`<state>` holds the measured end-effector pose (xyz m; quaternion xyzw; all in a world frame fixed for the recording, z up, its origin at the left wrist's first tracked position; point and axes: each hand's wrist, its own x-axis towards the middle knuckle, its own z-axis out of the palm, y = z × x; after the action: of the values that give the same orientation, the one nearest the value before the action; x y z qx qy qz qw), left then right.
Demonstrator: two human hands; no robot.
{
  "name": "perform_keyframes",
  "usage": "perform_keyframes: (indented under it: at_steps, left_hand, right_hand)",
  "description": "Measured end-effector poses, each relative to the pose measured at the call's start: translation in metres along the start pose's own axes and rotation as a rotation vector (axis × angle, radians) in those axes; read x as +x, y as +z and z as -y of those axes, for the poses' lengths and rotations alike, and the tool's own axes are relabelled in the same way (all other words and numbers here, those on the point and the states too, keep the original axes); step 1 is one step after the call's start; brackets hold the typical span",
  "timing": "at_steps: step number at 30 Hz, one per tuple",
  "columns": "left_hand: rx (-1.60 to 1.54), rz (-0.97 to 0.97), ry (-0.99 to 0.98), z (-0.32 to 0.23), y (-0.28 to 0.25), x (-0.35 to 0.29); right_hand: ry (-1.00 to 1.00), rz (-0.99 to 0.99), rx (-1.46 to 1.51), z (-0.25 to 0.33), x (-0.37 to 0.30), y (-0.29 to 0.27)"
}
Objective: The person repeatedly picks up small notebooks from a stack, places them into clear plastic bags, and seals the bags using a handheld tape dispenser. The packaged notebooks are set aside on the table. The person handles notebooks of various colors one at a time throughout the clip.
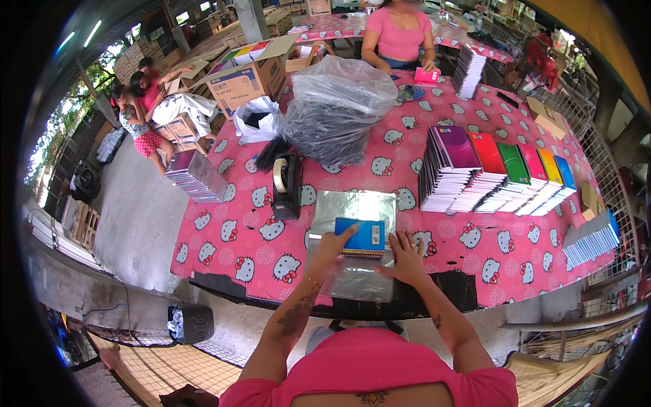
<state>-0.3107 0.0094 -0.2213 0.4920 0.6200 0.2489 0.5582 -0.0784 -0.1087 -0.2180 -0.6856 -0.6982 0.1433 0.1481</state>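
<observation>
The left hand [329, 247] clasps the blue-covered notebook stack [363, 237] from eight o'clock, the right hand [407, 260] spreads wide at four, and a black tape dispenser [287, 198] stands at ten.

A person wears a bright pink top [380, 359] with short sleeves [489, 388] and a wide neckline. A thin, gold-toned bracelet [312, 280] circles the wrist of the bare left hand [333, 247]. Dark tattoos mark the left forearm [293, 319], right forearm [441, 308] and upper chest [371, 398].
</observation>
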Motion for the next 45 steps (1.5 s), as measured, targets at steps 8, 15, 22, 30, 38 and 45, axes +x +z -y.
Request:
perform_keyframes:
  at_steps: [8, 15, 22, 30, 38, 45]
  left_hand:
    - [0.41, -0.294, 0.218, -0.02, 0.001, -0.024]
    - [0.107, -0.192, 0.183, 0.017, -0.017, 0.001]
    - [0.684, 0.146, 0.963, 0.046, -0.076, -0.07]
    - [0.45, -0.07, 0.68, -0.013, -0.065, -0.023]
    - [0.092, 0.406, 0.387, -0.028, -0.088, 0.016]
    - [0.134, 0.198, 0.443, -0.003, -0.116, 0.058]
  right_hand:
    - [0.412, 0.178, 1.216, -0.021, 0.021, 0.007]
    - [0.453, 0.162, 1.344, -0.011, 0.03, 0.013]
    - [-0.372, 0.087, 0.338, -0.018, -0.023, 0.001]
    - [-0.087, -0.387, 0.051, 0.058, 0.004, -0.028]
    - [-0.208, -0.338, -0.108, 0.107, 0.005, 0.012]
    - [-0.143, -0.285, -0.089, 0.116, 0.006, 0.007]
